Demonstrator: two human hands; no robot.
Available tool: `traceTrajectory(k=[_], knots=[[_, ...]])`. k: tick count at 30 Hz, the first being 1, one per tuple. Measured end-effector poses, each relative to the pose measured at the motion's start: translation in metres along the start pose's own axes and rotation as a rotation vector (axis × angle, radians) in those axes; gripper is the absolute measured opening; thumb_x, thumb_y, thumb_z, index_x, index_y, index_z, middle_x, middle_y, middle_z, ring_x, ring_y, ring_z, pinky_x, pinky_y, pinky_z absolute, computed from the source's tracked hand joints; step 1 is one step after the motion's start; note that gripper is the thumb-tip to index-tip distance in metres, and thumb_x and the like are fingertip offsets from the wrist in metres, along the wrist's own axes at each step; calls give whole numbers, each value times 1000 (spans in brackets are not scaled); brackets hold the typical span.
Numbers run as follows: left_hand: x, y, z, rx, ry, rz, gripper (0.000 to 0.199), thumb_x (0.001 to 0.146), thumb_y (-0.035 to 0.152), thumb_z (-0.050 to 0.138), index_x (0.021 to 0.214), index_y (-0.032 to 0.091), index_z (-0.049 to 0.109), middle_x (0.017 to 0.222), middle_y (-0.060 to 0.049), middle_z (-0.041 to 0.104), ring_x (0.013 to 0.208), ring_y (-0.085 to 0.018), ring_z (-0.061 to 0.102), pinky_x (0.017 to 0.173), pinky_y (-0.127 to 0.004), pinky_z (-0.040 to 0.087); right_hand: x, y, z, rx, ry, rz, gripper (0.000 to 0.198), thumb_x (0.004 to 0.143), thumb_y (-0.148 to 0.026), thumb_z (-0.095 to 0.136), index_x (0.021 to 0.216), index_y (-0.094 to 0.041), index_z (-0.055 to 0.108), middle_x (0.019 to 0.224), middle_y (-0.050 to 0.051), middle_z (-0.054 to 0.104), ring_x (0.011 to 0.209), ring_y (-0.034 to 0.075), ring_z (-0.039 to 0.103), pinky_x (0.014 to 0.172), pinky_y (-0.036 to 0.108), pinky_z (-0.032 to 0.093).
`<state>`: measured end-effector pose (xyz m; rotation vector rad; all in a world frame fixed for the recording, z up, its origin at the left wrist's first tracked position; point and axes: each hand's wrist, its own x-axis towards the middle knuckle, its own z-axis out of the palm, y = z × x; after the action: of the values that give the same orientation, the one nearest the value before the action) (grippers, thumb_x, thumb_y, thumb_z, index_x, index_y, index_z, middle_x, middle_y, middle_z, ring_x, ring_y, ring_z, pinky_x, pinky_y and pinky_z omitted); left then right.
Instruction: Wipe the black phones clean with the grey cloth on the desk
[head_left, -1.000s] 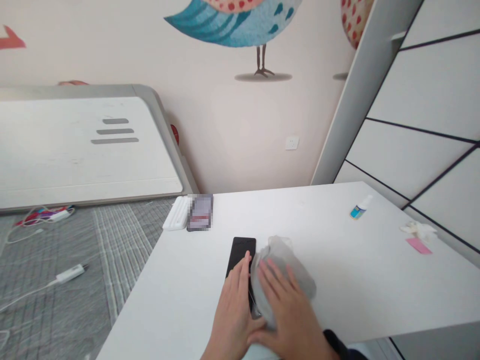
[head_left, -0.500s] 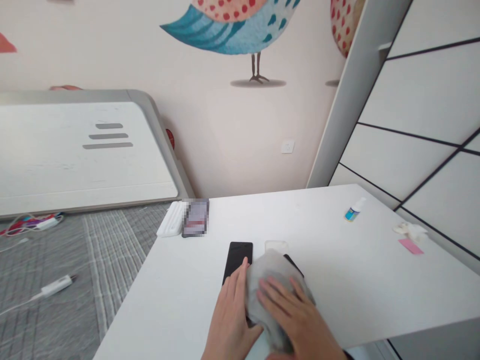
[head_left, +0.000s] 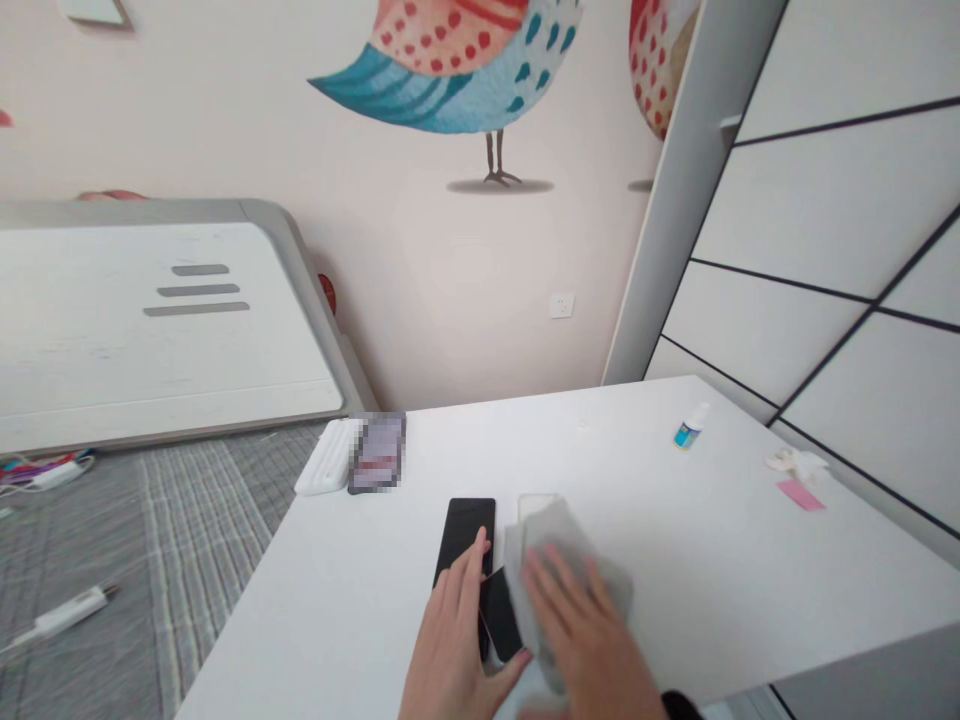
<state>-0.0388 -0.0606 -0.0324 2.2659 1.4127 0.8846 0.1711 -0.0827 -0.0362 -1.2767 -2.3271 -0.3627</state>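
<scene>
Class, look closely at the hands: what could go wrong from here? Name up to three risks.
The dark device, in the left hand, could slip as the right hand works the cloth against it.
It overlaps the black slab in view, so they might knock.
The cloth overlaps the clear case too and might drag it.

VIEW: head | MOUNT: head-worn, above the near side of the white table (head_left: pixel 712 560) | FACING: forward and down, toward the wall (head_left: pixel 465 330) beyond | RANGE: left hand (head_left: pixel 454 635) and right hand (head_left: pixel 592 640) near, low in frame; wall farther off
</scene>
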Motion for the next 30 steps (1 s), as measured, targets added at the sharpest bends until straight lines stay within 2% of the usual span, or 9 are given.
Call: traceTrajectory(k=[3,8,9,12,14,18,24,28,30], knots=[[-1,-4,2,18,16,30,102,82,9,59,165,34,4,154,-15,50,137,-32,55,108,-57,52,1,-3,0,47,-13,-222,46,109,-40,45,151,-21,52,153,-1,56,136,18,60,116,34,44],[-1,-5,3,-28,-10,-43,118,75,22,79,164,35,3,156,-16,48,136,-38,55,106,-61,52,-2,-2,2,26,-69,115,92,96,-76,47,159,-11,38,161,11,46,143,35,51,119,53,39],[0,-6,4,-25,-16,-39,118,74,18,77,164,36,3,156,-16,48,136,-37,55,107,-62,52,-1,-6,7,17,-36,124,93,96,-76,48,159,-8,39,161,14,46,144,37,49,119,54,39],[0,-8,5,-9,-3,5,120,67,2,65,165,36,3,155,-15,49,136,-37,55,107,-62,51,2,-15,20,45,172,-61,47,110,-39,40,153,-21,50,150,-1,61,134,19,60,122,37,36],[0,-8,5,-6,9,7,120,68,4,67,165,36,3,154,-16,50,136,-38,55,106,-62,52,3,-10,18,81,50,-88,52,109,-44,42,157,-24,44,153,-2,57,137,20,58,122,39,37],[0,-5,3,-7,2,-16,117,78,27,80,165,36,2,155,-17,49,134,-40,56,105,-65,52,1,6,7,15,-121,243,96,92,-74,56,164,-15,31,164,11,42,147,41,45,117,60,40],[-1,-4,5,2,-13,9,118,70,2,63,165,35,2,156,-16,48,137,-36,54,108,-62,50,-1,-11,16,88,18,-110,57,106,-42,48,159,-21,41,153,1,58,138,22,57,119,39,42],[-1,3,3,-16,-3,-42,114,78,21,76,165,35,4,155,-15,49,137,-38,54,108,-63,50,1,1,4,24,-120,167,84,97,-69,51,161,-16,36,162,10,45,147,38,46,119,60,37],[-1,4,1,-8,1,-36,110,80,20,73,165,34,5,155,-16,49,136,-37,55,108,-62,51,1,-3,6,21,-79,132,79,98,-65,54,158,-14,43,160,12,49,148,39,44,120,59,36]])
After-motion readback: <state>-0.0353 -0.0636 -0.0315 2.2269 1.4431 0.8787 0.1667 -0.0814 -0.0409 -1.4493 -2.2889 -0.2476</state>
